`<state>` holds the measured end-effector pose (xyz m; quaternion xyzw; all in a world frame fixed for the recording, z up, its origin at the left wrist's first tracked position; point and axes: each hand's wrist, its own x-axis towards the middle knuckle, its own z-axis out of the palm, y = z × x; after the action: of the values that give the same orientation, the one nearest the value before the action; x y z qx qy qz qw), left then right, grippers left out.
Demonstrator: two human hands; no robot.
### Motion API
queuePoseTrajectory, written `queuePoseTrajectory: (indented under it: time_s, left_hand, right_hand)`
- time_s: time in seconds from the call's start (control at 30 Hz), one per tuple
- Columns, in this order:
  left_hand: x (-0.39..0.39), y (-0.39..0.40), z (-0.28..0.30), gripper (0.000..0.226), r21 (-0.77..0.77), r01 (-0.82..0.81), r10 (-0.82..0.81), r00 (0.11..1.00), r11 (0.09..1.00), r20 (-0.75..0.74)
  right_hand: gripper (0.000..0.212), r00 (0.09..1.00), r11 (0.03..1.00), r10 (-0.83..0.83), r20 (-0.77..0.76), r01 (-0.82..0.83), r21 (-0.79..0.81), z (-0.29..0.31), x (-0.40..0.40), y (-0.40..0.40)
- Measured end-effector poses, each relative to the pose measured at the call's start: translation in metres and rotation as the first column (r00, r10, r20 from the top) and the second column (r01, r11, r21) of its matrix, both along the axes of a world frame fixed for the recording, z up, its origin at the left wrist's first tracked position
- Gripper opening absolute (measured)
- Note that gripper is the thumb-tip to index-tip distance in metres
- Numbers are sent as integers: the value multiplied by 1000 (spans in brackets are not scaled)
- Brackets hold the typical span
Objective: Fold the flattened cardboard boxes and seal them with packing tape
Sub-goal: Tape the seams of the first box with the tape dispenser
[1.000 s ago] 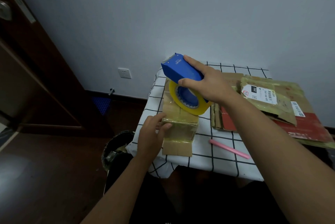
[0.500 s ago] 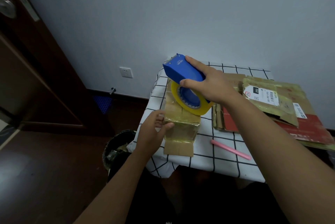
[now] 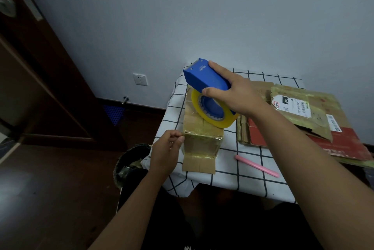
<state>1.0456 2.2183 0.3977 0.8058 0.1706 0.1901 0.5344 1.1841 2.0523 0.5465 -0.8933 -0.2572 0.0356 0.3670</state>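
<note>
Our right hand (image 3: 235, 96) grips the blue tape dispenser (image 3: 204, 79) over the small cardboard box (image 3: 200, 136) on the worktop (image 3: 242, 173); our left hand (image 3: 165, 151) pinches its corner. We judge it light, crushable, tape-slick: hold edges.

Home room showing: wooden door (image 3: 30, 71), wall socket (image 3: 140, 79), wood floor (image 3: 50, 189), checked cloth (image 3: 238, 170) covering small counter, bin (image 3: 129, 160) sitting beside.

The flattened cardboard stack (image 3: 334, 128) is cut off at the right edge.
</note>
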Motion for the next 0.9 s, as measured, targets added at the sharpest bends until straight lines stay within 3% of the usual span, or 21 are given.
queuePoseTrajectory:
  time_s: [0.17,0.33,0.43,0.57,0.67,0.9]
  left_hand:
    - [-2,-3,-2,22,-51,-45,44,999,998,-24]
    - [4,-1,-1,25,-17,-24,23,1000,1000,-14]
    - [6,-8,3,15,45,-45,45,999,998,6]
    - [8,-23,8,10,-43,-224,224,975,974,7]
    - [5,-41,5,13,30,-298,297,954,954,29]
    - [1,-59,2,26,-167,-269,283,957,949,69]
  right_hand:
    - [72,1000,1000,1,1,-1,-7,1,-1,1]
    - [71,1000,1000,-2,-4,2,-1,3,-3,0]
    - [71,1000,1000,-5,-4,5,-7,3,-4,0]
    - [71,1000,1000,-5,-5,5,-11,3,-3,2]
    - [71,1000,1000,-3,-7,3,-7,2,-3,2]
    - [71,1000,1000,1,1,-1,-3,1,-3,-2]
